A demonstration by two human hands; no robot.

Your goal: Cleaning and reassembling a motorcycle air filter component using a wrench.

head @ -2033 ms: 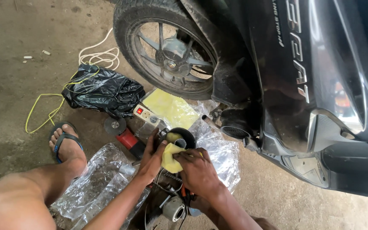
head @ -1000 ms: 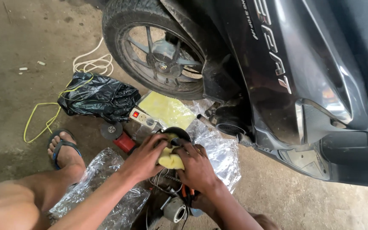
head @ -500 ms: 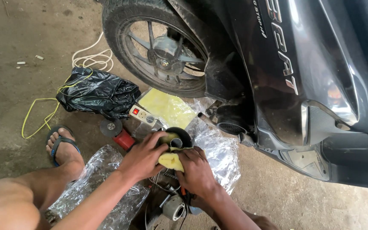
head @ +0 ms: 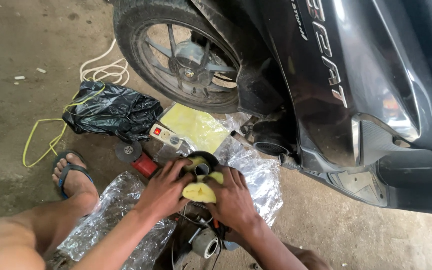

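Observation:
Both hands meet over a yellow foam pad (head: 199, 190) on a round black disc (head: 202, 162), low in the middle of the view. My left hand (head: 165, 189) grips the pad and disc from the left. My right hand (head: 232, 196) presses the pad from the right, fingers curled over it. Below the hands lies a power tool (head: 205, 243) with wires, partly hidden by my wrists.
A dark scooter (head: 336, 90) with its wheel (head: 186, 55) fills the top right. On the concrete floor lie a black plastic bag (head: 113, 111), yellow and white cords (head: 43, 137), a red grinder (head: 138, 157), a power strip (head: 165, 135), clear plastic wrap (head: 103, 220) and my sandalled foot (head: 73, 175).
My left hand has moved further over the yellow pad and both hands have closed tighter round it. The view has drifted slightly.

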